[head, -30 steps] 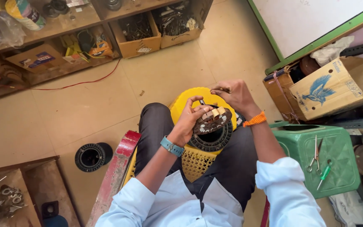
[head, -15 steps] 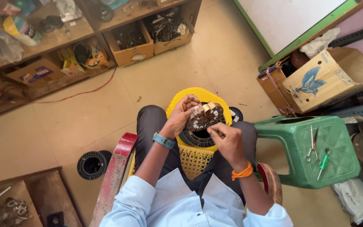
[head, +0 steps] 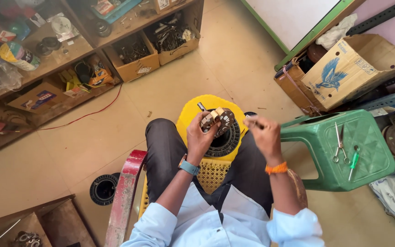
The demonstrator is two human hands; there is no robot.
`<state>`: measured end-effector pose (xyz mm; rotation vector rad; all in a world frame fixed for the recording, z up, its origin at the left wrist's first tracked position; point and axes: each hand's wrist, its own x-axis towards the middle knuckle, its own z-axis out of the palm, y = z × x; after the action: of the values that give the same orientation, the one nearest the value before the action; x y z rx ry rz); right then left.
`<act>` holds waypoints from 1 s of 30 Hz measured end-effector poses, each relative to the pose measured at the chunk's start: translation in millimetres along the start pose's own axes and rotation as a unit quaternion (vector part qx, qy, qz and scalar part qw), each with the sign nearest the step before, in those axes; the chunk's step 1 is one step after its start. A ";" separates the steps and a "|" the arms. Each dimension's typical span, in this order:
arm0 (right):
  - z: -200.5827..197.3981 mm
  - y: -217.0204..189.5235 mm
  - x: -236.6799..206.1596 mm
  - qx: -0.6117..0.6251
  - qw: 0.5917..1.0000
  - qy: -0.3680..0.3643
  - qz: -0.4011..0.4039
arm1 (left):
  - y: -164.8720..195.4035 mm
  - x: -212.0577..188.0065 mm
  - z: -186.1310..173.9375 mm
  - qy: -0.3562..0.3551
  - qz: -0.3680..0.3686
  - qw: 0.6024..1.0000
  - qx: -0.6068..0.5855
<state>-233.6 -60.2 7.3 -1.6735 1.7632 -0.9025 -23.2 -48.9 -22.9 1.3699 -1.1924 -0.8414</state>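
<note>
My left hand point(head: 200, 135) grips a round dark motor core point(head: 219, 120) with tan paper slips stuck in its slots, held above a black ring-shaped spool point(head: 227, 141) that rests on a yellow stool point(head: 193, 114) between my knees. My right hand point(head: 264, 132) is raised just right of the core, fingers pinched on the end of something thin that I cannot make out. A blue watch is on my left wrist and an orange band on my right.
A green plastic stool point(head: 366, 137) at my right carries scissors point(head: 339, 146) and a green screwdriver point(head: 353, 162). A cardboard box point(head: 348, 73) stands behind it. Wooden shelves point(head: 60, 59) with boxes of parts line the far left. A black spool point(head: 102, 188) lies on the floor beside a red chair arm point(head: 123, 196).
My right hand went from above the core down to it, then pulled away to the right. My left hand kept its grip on the core throughout.
</note>
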 end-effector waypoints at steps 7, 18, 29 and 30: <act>4.6 -63.9 78.7 -0.015 0.941 -0.115 -0.319 | -3.2 -6.3 2.2 0.033 0.034 0.999 0.005; 53.7 -83.5 124.6 -0.137 0.888 -0.296 -0.324 | -4.7 -9.7 0.6 0.039 0.052 0.997 0.029; 73.1 -95.7 136.6 -0.093 0.903 -0.307 -0.285 | -18.1 30.2 -27.3 -0.106 -0.318 0.777 -0.532; 66.4 -100.4 135.1 -0.103 0.904 -0.287 -0.300 | -21.1 30.5 -24.0 -0.106 -0.290 0.796 -0.521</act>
<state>-130.0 -201.7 51.7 -2.3788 0.9768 -0.3738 11.3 -73.6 -35.4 0.6689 -0.2465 -1.7824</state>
